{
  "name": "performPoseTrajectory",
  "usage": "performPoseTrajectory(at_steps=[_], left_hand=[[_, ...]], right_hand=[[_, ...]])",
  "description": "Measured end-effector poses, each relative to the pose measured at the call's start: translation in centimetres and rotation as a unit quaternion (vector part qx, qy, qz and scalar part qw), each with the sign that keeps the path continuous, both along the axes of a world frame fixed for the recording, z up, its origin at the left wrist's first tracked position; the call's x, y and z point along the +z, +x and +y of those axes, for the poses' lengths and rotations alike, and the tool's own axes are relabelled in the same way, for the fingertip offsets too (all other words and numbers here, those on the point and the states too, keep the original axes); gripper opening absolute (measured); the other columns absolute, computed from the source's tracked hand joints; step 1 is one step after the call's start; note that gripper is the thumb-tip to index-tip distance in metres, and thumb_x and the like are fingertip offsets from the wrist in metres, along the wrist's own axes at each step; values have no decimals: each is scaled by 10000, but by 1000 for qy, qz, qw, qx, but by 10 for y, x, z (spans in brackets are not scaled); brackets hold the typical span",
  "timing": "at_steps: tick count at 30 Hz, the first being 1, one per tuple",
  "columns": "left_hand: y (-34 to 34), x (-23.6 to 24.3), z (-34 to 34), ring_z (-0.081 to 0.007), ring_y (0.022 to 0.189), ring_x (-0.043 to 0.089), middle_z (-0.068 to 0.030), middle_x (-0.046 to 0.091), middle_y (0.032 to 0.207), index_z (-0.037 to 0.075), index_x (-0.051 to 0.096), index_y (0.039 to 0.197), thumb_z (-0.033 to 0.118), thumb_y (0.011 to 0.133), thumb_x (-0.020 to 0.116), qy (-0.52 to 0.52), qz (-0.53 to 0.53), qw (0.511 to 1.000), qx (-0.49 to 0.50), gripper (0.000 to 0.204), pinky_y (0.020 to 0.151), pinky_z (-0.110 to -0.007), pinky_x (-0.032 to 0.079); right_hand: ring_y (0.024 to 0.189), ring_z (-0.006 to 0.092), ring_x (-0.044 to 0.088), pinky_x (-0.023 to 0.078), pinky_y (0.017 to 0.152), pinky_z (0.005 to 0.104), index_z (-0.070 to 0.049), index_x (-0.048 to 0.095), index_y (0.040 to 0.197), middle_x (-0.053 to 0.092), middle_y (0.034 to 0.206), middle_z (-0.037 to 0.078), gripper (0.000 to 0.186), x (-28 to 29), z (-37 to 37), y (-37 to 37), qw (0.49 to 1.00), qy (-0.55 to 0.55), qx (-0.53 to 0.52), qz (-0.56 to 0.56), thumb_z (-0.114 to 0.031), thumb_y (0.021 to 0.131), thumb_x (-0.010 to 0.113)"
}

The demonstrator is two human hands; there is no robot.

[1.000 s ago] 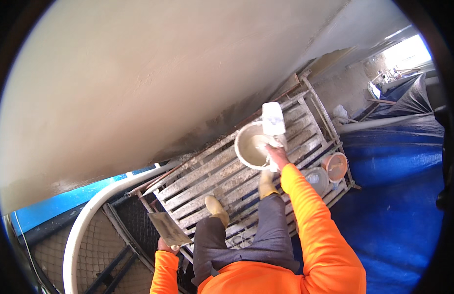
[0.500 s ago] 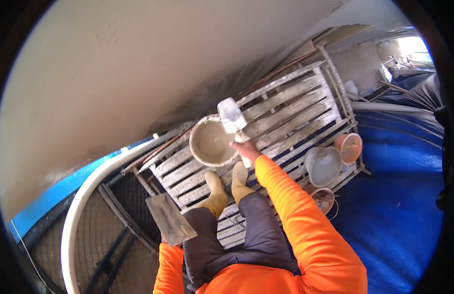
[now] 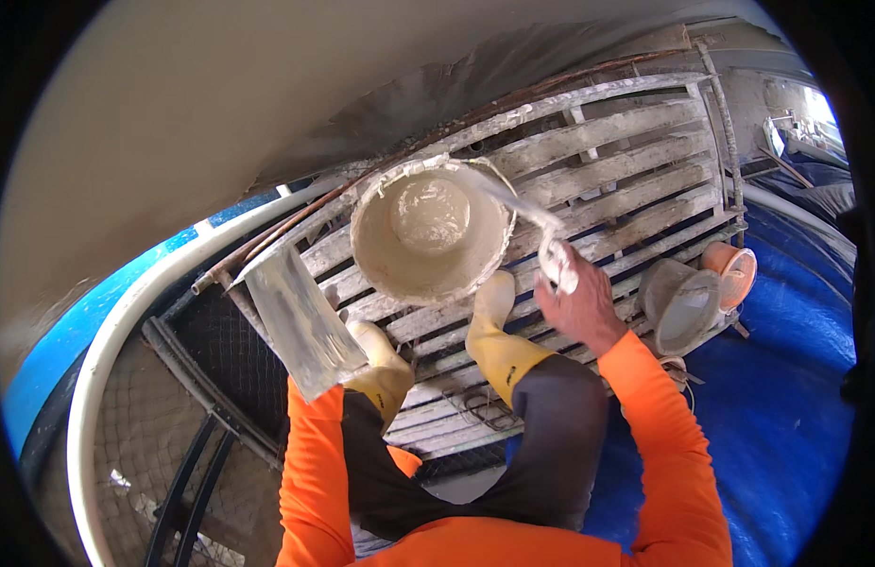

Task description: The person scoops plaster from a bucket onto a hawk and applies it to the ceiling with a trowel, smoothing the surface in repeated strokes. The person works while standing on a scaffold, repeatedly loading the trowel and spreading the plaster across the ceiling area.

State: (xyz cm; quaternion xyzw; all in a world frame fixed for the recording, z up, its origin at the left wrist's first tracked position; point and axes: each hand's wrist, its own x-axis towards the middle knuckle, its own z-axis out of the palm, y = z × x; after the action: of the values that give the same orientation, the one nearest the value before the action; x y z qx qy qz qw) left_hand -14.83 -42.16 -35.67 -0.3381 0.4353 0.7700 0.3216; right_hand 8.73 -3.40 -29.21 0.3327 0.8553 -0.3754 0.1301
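Well, the big bucket (image 3: 376, 255) sits on the slatted planks (image 3: 608, 165), just beyond the toes of the yellow boots (image 3: 495, 326), with wet plaster (image 3: 430, 213) pale in its bottom. From the right hand (image 3: 581, 298), it lies forward and to the left. That hand is clenched round the handle of a trowel (image 3: 499, 192), whose long axis runs forward and leftward from the fist, so the blade stretches over the right part of the bucket's rim. The blade shows thin and slightly blurred, so I can't be sure whether it touches the rim or hangs clear above it.

On the other side, the left hand (image 3: 334, 300) grasps a flat board (image 3: 300, 326) from below; most of that hand is hidden, with only a bit of its fingers showing past the board's right edge. The board's long axis slants from far left to near right, its face smeared with grey, and it lies left of the bucket. In the picture the left hand looks nearer the bucket's wall, yet it is the right hand's trowel that reaches across.

Off to the right, beyond the right hand, a grey pail (image 3: 678, 302) and an orange pail (image 3: 732, 276) stand side by side.
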Motion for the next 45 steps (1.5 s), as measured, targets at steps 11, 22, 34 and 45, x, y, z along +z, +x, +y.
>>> performPoseTrajectory(at_steps=[11,22,34,45], left_hand=[[-104,-98,98,-353,1116,695,-162,675,1315,153,571,1438,437,1052,544,145,44,976,-156,479,909,-512,601],[-116,-128,132,-330,1098,701,-152,686,1295,130,587,1417,418,1052,547,237,20,934,-267,467,909,-491,602],[-101,-126,136,-304,1078,707,-142,697,1273,105,604,1395,398,1052,551,274,-3,907,-320,454,909,-468,604],[-82,-122,137,-280,1060,713,-132,707,1253,82,620,1374,379,1052,555,291,-18,884,-364,444,909,-448,605]], right_hand=[[1041,368,685,563,893,462,58,697,1024,716,1035,226,246,-113,-67,-94,950,157,268,-45,-84,880,555],[934,342,702,581,820,472,76,647,1136,665,1077,185,315,-116,-148,-98,945,183,259,-79,-103,899,543],[963,360,701,591,739,464,-14,635,1283,634,1130,189,342,-112,-92,-71,853,398,333,-62,-155,985,546],[966,329,707,591,760,437,-50,593,1376,639,1137,166,438,-107,-119,-22,931,202,241,-186,-164,954,576]])
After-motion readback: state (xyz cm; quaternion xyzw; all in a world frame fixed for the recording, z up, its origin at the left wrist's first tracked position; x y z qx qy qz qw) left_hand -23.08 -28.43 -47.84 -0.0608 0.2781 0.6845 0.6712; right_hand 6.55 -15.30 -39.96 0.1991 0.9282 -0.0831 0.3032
